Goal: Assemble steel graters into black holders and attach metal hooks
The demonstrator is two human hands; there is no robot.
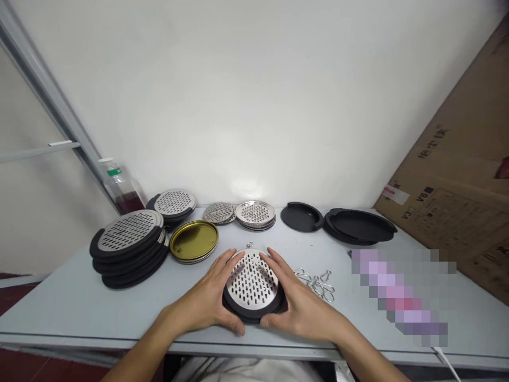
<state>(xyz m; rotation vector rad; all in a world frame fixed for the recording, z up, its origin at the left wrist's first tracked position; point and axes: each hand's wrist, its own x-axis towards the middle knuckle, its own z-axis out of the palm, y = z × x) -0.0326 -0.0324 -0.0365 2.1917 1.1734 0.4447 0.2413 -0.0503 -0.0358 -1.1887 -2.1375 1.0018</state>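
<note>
A pale grey table (51,302) stretches across the view before a white wall (246,106). Near its left edge stands a tall stack of black-rimmed perforated steel discs (129,246), a round gold-coloured lid (194,241) just beside it. Along the back edge, from left to right, lie a smaller black-rimmed stack (175,202), a steel disc (218,213), a stack of steel discs (255,214), a black ring (301,216) and a black ring stack (360,225). Small wire clips (316,283) lie right of centre. A pixelated patch (397,294) hides the right side. A plastic bottle (119,185) of dark contents stands past the back left corner, and a large cardboard box (449,180) leans past the back right corner.
</note>
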